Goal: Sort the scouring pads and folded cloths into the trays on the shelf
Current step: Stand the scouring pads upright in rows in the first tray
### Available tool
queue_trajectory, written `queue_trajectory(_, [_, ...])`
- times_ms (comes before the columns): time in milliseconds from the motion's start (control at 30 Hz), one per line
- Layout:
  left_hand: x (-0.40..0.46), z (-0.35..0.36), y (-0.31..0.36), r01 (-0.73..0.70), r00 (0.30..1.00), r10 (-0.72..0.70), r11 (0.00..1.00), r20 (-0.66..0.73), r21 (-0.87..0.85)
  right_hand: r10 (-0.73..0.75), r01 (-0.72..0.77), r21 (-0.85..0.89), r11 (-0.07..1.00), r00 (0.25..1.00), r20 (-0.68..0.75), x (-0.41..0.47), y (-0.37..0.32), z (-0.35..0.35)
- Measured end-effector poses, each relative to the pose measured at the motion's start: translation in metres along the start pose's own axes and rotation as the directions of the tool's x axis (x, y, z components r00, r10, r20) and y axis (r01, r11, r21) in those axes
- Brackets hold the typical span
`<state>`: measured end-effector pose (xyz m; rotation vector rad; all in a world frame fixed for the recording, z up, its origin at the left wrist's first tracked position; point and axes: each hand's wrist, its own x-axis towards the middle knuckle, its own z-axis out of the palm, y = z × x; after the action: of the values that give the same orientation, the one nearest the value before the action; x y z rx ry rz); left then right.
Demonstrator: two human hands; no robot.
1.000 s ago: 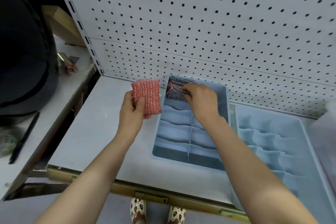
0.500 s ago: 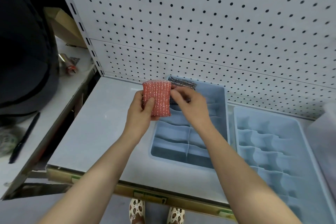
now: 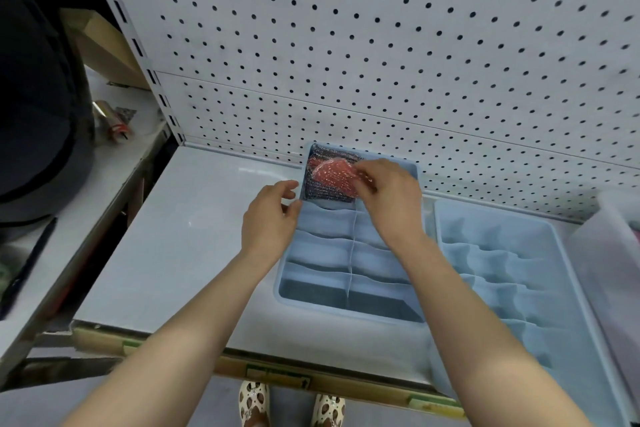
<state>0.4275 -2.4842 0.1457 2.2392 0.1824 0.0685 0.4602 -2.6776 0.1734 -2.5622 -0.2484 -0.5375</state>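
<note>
At the back left corner of the near tray (image 3: 287,288), right hand (image 3: 391,198) pinches a red pad (image 3: 334,174) with curled fingertips, holding it just over the rear compartment. That compartment holds a dark pad (image 3: 320,191) and a sliver of another red one at its top left edge; cannot tell how many lie stacked there. Left hand (image 3: 268,218) holds nothing, fingers loosely curled, beside the tray's left wall near the same corner; cannot tell if it touches the rim. Remaining compartments of this tray look unfilled, and the second tray (image 3: 588,322) to the right shows no items at all. No folded cloths visible anywhere. A pale bin (image 3: 609,253) at far right, contents unclear. Judgement: early stage, a few pads placed, the red one not yet released, cloths and the second tray still to do.
</note>
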Motion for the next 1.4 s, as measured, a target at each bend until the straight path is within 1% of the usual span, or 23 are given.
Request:
queue_trajectory(67, [0.000, 0.002, 0.000, -0.002, 1.000, 0.002, 1.000, 0.006, 0.007, -0.155, 0.157, -0.166, 0.973, 0.988, 0.025, 0.006, -0.005, 0.013])
queue_trajectory(100, [-0.001, 0.003, 0.001, -0.004, 1.000, 0.004, 1.000, 0.004, 0.012, -0.186, 0.194, -0.226, 0.954, 0.981, 0.060, 0.008, -0.007, 0.021])
queue_trajectory(200, [-0.002, 0.006, 0.001, -0.015, 1.000, 0.015, 0.999, -0.010, 0.033, -0.197, 0.239, -0.318, 0.918, 0.968, 0.158, 0.006, -0.007, 0.046])
queue_trajectory(300, [-0.002, 0.006, 0.001, -0.022, 1.000, 0.022, 0.998, -0.007, 0.064, -0.212, 0.263, -0.335, 0.905, 0.960, 0.183, 0.002, -0.001, 0.058])
queue_trajectory(400, [-0.001, 0.005, 0.000, -0.023, 1.000, 0.022, 0.997, 0.009, 0.071, -0.178, 0.230, -0.298, 0.927, 0.965, 0.193, 0.002, -0.003, 0.056])
queue_trajectory(467, [-0.001, 0.004, -0.002, -0.027, 0.999, 0.025, 0.997, 0.032, 0.069, -0.169, 0.207, -0.202, 0.957, 0.967, 0.191, 0.000, -0.002, 0.049])
queue_trajectory(533, [-0.004, 0.002, -0.006, -0.072, 0.996, 0.067, 0.993, 0.061, 0.091, -0.131, 0.155, -0.138, 0.978, 0.977, 0.169, -0.008, -0.001, 0.033])
queue_trajectory(600, [-0.007, -0.003, -0.010, -0.166, 0.985, 0.158, 0.976, 0.063, 0.143, -0.051, 0.068, -0.148, 0.987, 0.992, 0.113, -0.021, 0.003, 0.012])
queue_trajectory(700, [-0.013, -0.010, -0.004, -0.342, 0.939, 0.343, 0.908, 0.039, 0.243, 0.051, -0.046, -0.161, 0.986, 0.998, 0.027, -0.052, 0.018, -0.024])
queue_trajectory(800, [-0.025, -0.004, 0.030, -0.451, 0.892, 0.444, 0.872, 0.081, 0.188, 0.158, -0.156, -0.180, 0.971, 0.987, -0.005, -0.096, 0.039, -0.064])
queue_trajectory(900, [-0.042, 0.024, 0.069, -0.570, 0.809, 0.553, 0.821, 0.201, 0.037, 0.281, -0.292, -0.204, 0.934, 0.956, -0.081, -0.148, 0.061, -0.108])
queue_trajectory(967, [-0.053, 0.051, 0.095, -0.620, 0.741, 0.609, 0.782, 0.282, -0.060, 0.324, -0.354, -0.226, 0.908, 0.933, -0.157, -0.178, 0.074, -0.140])
queue_trajectory(1100, [-0.081, 0.113, 0.164, -0.725, 0.561, 0.729, 0.662, 0.393, -0.192, 0.380, -0.477, -0.287, 0.831, 0.863, -0.333, -0.220, 0.108, -0.220])
queue_trajectory(1200, [-0.104, 0.164, 0.230, -0.814, 0.425, 0.788, 0.548, 0.446, -0.192, 0.408, -0.550, -0.316, 0.773, 0.812, -0.417, -0.240, 0.152, -0.280])
queue_trajectory(1233, [-0.110, 0.182, 0.252, -0.843, 0.380, 0.800, 0.506, 0.464, -0.182, 0.443, -0.581, -0.310, 0.753, 0.795, -0.415, -0.243, 0.171, -0.298])
queue_trajectory(1300, [-0.117, 0.222, 0.294, -0.888, 0.297, 0.798, 0.433, 0.524, -0.157, 0.511, -0.620, -0.334, 0.710, 0.779, -0.362, -0.244, 0.209, -0.329])
queue_trajectory(1367, [-0.116, 0.258, 0.327, -0.918, 0.237, 0.745, 0.382, 0.623, -0.107, 0.562, -0.622, -0.382, 0.684, 0.783, -0.267, -0.239, 0.244, -0.353])
queue_trajectory(1400, [-0.114, 0.273, 0.339, -0.929, 0.217, 0.713, 0.360, 0.667, -0.082, 0.579, -0.613, -0.395, 0.684, 0.786, -0.218, -0.236, 0.262, -0.362])
